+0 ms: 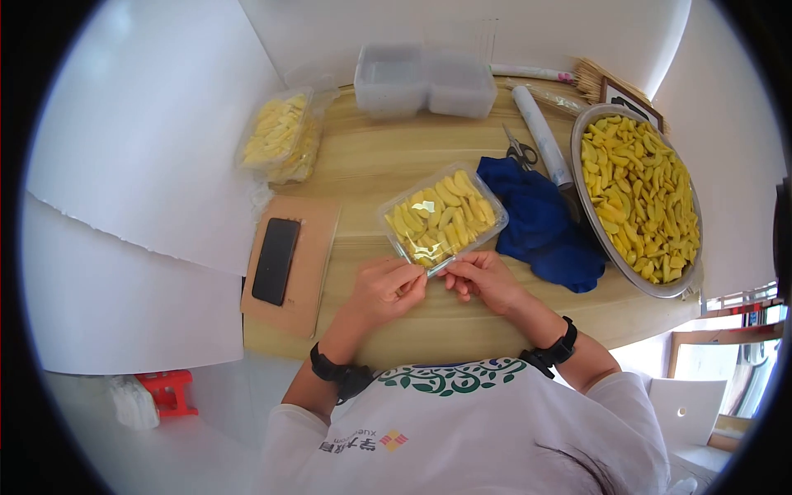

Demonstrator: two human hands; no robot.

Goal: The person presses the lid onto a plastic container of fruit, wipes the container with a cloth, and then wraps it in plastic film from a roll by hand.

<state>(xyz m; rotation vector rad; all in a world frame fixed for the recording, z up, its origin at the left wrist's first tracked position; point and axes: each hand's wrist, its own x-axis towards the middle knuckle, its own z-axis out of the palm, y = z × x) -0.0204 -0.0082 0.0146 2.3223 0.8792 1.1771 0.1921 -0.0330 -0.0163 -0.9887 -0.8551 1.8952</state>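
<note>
A clear plastic box [444, 216] filled with yellow slices lies on the wooden table, tilted at an angle, with a shiny clear cover over its top. My left hand [386, 289] is closed at the box's near edge, thumb and fingers pinched by its lower corner. My right hand [485, 280] pinches the same near edge just to the right, its fingers curled. The two hands are close together but apart. A blue cloth [540, 223] lies crumpled right of the box.
A metal bowl [577, 165] of yellow slices stands at the right. Scissors [520, 150] and a white roll [540, 132] lie beyond the cloth. Empty clear boxes [392, 82] stand at the back, filled boxes [280, 136] at left. A phone [276, 261] rests on brown card [318, 247].
</note>
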